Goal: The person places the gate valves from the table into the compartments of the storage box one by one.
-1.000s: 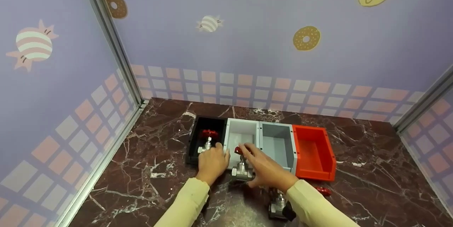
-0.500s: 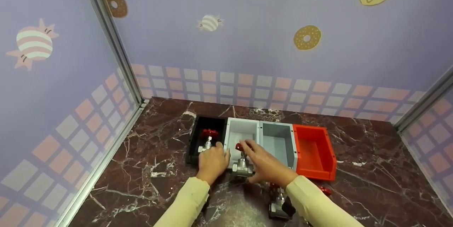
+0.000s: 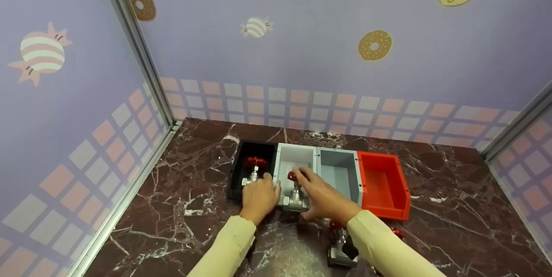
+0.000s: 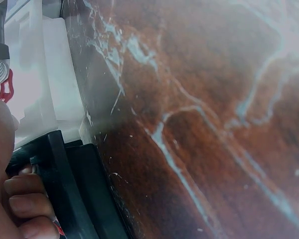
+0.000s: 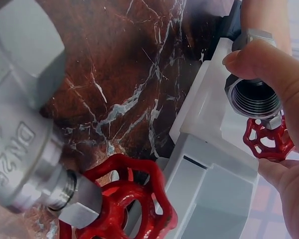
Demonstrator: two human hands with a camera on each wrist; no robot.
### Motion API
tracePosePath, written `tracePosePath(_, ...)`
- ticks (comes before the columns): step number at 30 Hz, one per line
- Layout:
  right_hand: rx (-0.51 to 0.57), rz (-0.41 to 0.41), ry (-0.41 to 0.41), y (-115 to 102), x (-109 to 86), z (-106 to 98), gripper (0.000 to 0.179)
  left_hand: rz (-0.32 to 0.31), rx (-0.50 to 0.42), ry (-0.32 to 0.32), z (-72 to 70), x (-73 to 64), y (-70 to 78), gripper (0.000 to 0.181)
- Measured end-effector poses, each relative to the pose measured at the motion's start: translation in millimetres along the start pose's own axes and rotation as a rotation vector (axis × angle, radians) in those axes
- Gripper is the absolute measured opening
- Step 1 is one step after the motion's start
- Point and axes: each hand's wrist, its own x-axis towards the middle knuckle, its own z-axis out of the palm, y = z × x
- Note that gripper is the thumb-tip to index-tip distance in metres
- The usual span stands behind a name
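Observation:
My right hand [image 3: 324, 199] holds a metal gate valve [image 3: 295, 201] at the front of the white bin [image 3: 297, 152]. In the right wrist view, the thumb lies across the valve's body [image 5: 249, 102] and other fingers are at its red handwheel [image 5: 269, 142]. My left hand [image 3: 259, 196] grips the side of the black bin [image 3: 235, 173] where it meets the white one; its fingers [image 4: 30, 204] curl inside the black bin, with the thumb on the white bin's side. A second valve [image 3: 254, 172] with a red handwheel stands in the black bin, partly hidden by the left hand.
A grey bin [image 3: 340, 158] and a red bin [image 3: 384, 186] continue the row to the right. Another valve [image 3: 340, 253] stands on the marble-patterned table [image 3: 181, 234] below the right forearm. A further red handwheel [image 3: 397, 232] shows beyond the sleeve. Patterned walls [image 3: 302, 52] enclose the table.
My right hand has moved the valve slightly forward and up in the head view, over the white bin's front. The left hand has kept its place.

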Motion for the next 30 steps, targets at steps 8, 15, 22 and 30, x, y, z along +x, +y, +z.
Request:
tracePosePath(8, -0.025, -0.039, 0.020, 1.9, 5.1, 0.0, 0.125, 0.002, 0.005, 0.007, -1.3, -0.6, -0.1, 0.032)
tracePosePath(15, -0.035, -0.047, 0.025, 4.4, 8.4, -0.9, 0.124, 0.007, -0.006, 0.029, -2.8, -1.1, 0.7, 0.031)
tracePosePath(22, -0.040, -0.073, 0.045, 5.6, 11.0, -1.3, 0.121, 0.035, 0.020, 0.099, 0.0, -1.9, -0.1, 0.031)
tracePosePath(30, -0.032, -0.045, 0.033, 6.8, 15.8, -2.1, 0.122, 0.029, 0.013, 0.073, 1.1, -1.9, -0.4, 0.030)
